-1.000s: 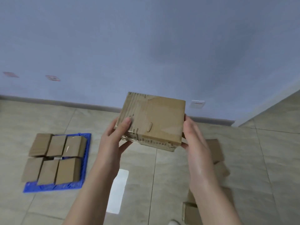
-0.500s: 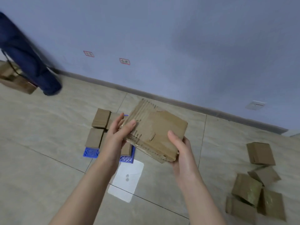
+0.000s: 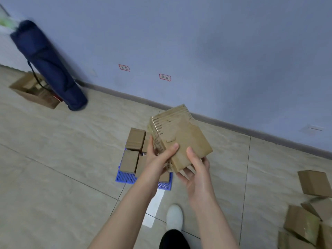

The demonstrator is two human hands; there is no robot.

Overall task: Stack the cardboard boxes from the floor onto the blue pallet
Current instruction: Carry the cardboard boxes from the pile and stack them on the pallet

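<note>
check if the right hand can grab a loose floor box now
Probably not: the right hand and left hand both hold the carried box, and the loose boxes lie well off to the right.

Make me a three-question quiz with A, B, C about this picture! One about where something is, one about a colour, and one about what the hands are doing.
1. Where is the dark blue bag?
A. On a chair.
B. At the far left, by the wall.
C. Under a desk.

2. What colour is the shoe?
A. Red.
B. Green.
C. White.

3. What is happening with the tilted cardboard box?
A. The left hand and right hand hold it up.
B. It lies flat on the ground.
C. It sits in a bin.

Answers:
1 B, the bag stands beside the wall at the left edge.
2 C, the shoe near the bottom edge is white.
3 A, both hands grip the box and nothing else supports it.
</note>
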